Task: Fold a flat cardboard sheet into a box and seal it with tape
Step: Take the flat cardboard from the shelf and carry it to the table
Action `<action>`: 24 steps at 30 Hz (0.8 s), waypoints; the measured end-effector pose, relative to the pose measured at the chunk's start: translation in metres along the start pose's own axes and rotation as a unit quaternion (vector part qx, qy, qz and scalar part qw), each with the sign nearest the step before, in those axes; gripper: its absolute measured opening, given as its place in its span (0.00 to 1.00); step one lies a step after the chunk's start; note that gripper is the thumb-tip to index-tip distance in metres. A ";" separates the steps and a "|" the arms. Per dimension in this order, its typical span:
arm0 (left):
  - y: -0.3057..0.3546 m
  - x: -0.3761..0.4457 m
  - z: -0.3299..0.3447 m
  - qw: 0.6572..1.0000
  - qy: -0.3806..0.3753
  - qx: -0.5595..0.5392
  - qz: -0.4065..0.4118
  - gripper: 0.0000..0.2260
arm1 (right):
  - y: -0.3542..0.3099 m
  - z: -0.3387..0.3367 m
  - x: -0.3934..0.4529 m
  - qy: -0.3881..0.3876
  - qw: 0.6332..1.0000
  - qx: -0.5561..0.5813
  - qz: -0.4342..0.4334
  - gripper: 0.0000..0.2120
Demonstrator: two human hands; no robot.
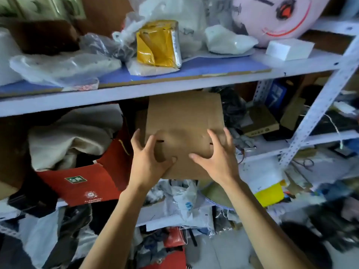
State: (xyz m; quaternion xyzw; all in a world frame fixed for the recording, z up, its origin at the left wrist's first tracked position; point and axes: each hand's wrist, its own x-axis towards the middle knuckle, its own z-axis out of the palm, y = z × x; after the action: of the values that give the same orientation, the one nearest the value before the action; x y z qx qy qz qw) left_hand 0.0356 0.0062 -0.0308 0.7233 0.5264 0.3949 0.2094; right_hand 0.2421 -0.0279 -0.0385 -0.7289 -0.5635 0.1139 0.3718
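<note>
Both forearms rise from the bottom edge, left hand (150,160) and right hand (217,158) gripping the flat cardboard sheet (184,121) at mid-frame with 2 spread, curled holds, seemingly to steady it for folding.

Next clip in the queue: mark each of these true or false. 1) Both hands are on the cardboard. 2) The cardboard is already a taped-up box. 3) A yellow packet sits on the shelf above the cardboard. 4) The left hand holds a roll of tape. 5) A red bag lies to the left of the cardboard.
1) True: the left hand and right hand both hold the cardboard near its lower edge.
2) False: it is a flat sheet, with no tape visible on it.
3) True: the yellow packet sits on the shelf above.
4) False: the left hand holds only the cardboard; no tape roll is visible.
5) True: the red bag lies to its lower left.
</note>
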 end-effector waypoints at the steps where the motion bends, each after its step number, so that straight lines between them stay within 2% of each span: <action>1: 0.004 -0.006 0.007 0.999 -0.030 -0.021 0.013 0.32 | 0.007 -0.008 -0.016 0.032 0.999 -0.009 0.025 0.43; 6: 0.034 -0.053 0.058 0.966 -0.200 -0.124 0.109 0.34 | 0.047 -0.056 -0.114 0.196 0.963 -0.072 0.169 0.43; 12: 0.113 -0.136 0.137 0.893 -0.364 -0.166 0.208 0.37 | 0.094 -0.131 -0.257 0.286 0.892 -0.093 0.339 0.42; 16: 0.175 -0.214 0.182 0.821 -0.445 -0.203 0.294 0.39 | 0.112 -0.184 -0.359 0.334 0.842 -0.116 0.409 0.40; 24: 0.316 -0.450 0.252 0.640 -0.594 -0.250 0.418 0.34 | 0.147 -0.269 -0.608 0.467 0.662 -0.160 0.564 0.40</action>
State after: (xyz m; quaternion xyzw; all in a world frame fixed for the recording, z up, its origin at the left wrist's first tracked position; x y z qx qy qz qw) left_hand 0.3631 -0.4958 -0.1134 0.8654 -0.1889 0.0421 0.4622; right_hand 0.3017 -0.7028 -0.1038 -0.9130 0.1932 -0.1451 0.3286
